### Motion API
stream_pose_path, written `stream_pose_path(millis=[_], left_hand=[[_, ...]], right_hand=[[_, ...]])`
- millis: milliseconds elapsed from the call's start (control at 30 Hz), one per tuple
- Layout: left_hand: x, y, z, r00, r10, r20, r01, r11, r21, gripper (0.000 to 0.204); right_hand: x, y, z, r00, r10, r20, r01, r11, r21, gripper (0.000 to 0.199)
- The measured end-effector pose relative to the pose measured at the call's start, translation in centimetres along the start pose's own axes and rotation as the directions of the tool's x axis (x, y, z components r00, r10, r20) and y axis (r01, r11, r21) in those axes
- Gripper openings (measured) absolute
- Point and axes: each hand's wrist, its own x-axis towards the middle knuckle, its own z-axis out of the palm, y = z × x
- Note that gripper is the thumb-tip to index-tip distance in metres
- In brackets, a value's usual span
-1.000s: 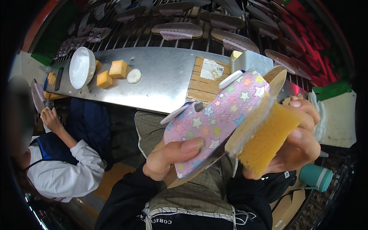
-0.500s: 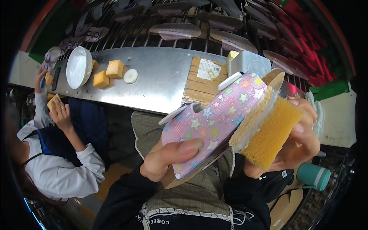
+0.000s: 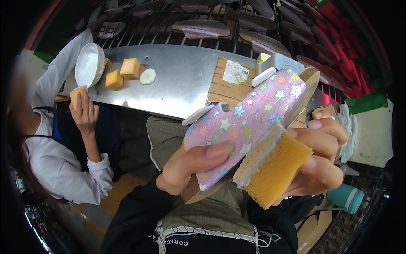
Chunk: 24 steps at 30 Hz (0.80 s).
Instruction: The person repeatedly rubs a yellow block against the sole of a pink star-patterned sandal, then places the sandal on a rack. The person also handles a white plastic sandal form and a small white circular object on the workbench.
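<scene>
My left hand [image 3: 196,163] is closed on a pink, star-printed shoe upper [image 3: 237,131], its thumb lying across the glittery face. A brown sole-shaped piece [image 3: 312,84] backs the upper, and white tabs [image 3: 264,77] stick out along its far side. In my right hand [image 3: 319,158] is a thick yellow sponge [image 3: 277,169], its paler edge smeared with white paste. The sponge is beside the near edge of the upper, covering part of it. Whether they touch I cannot tell.
Beyond is a metal bench [image 3: 177,80] with a white bowl [image 3: 90,65], yellow sponge blocks [image 3: 130,68], a round white pad [image 3: 148,76] and a grey box [image 3: 281,65]. Similar uppers [image 3: 201,28] lie on a barred rack behind. A co-worker [image 3: 63,169] at left holds a sponge.
My right hand has moved the sponge left and down along the edge of the upper, exposing more of the brown piece. The co-worker's arm has reached forward past the bowl.
</scene>
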Motion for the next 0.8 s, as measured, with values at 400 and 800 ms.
stream_pose_path(millis=[400,800], left_hand=[[1.0,-0.6,-0.1,0.993,0.063,0.099,-0.026,0.942,-0.335,0.059],[0.7,2.2,0.5,0.975,0.204,0.085,-0.174,0.946,-0.274,0.048]], right_hand=[[-0.1,-1.0,1.1,1.000,0.003,-0.010,-0.003,0.998,0.055,0.050],[-0.8,-2.1,1.8,0.999,0.013,0.030,-0.017,0.988,0.151,0.034]])
